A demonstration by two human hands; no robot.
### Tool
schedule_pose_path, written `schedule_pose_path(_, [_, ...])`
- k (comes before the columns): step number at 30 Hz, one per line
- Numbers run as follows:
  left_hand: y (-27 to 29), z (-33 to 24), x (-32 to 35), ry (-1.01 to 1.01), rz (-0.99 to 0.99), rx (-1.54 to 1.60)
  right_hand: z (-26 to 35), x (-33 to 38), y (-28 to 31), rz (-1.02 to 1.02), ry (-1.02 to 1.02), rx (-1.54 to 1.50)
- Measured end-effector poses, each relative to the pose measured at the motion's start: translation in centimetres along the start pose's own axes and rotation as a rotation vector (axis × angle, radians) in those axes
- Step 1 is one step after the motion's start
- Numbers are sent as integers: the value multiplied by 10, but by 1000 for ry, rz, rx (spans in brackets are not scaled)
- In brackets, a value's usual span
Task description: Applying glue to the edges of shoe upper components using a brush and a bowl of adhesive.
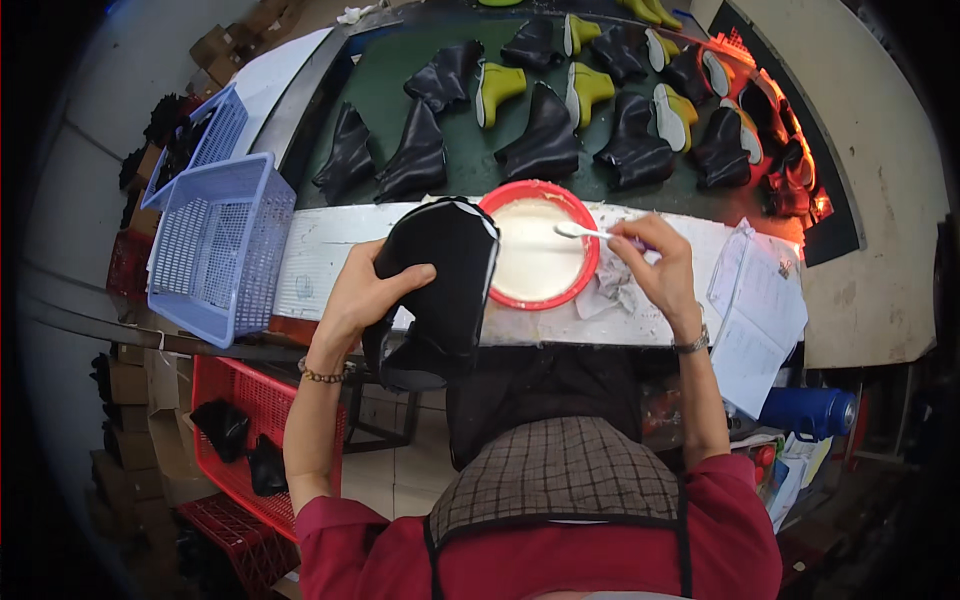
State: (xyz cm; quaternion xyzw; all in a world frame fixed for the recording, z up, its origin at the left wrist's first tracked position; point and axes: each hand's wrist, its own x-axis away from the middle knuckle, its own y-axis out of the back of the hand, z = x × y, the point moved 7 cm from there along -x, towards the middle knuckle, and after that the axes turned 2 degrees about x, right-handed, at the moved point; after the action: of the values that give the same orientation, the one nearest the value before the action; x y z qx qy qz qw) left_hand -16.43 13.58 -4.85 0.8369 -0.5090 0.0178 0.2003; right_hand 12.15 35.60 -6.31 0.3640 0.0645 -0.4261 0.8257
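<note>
My left hand grips a black boot upper at its left side, thumb pressed on the dark face. A pale strip shows along the upper's curved top edge. The upper stands in front of the left rim of a red bowl, which holds a cream-white liquid. Over the bowl's right side, my right hand pinches a small white toothbrush-like brush, its head above the liquid. I cannot tell whether the head touches the liquid. Crumpled white paper lies beside the bowl, below my right hand.
Beyond the white ledge, a green conveyor belt carries several black boot uppers and yellow boot-shaped pieces. Blue baskets stand left, a red basket below. Papers and a blue flask are at right.
</note>
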Motion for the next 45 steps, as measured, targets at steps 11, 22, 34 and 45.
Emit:
schedule_pose_path(11, [-17,-32,18,-24,119,197,63,-33,-17,25,352,24])
schedule_pose_path(22, [11,-36,13,-282,-353,140,65,1,-40,8,288,3])
schedule_pose_path(34, [33,93,-24,-171,-324,-269,3,-8,-45,141,106,629])
schedule_pose_path(45, [33,123,-6,-476,-280,-603,-37,15,-36,107,-136,376])
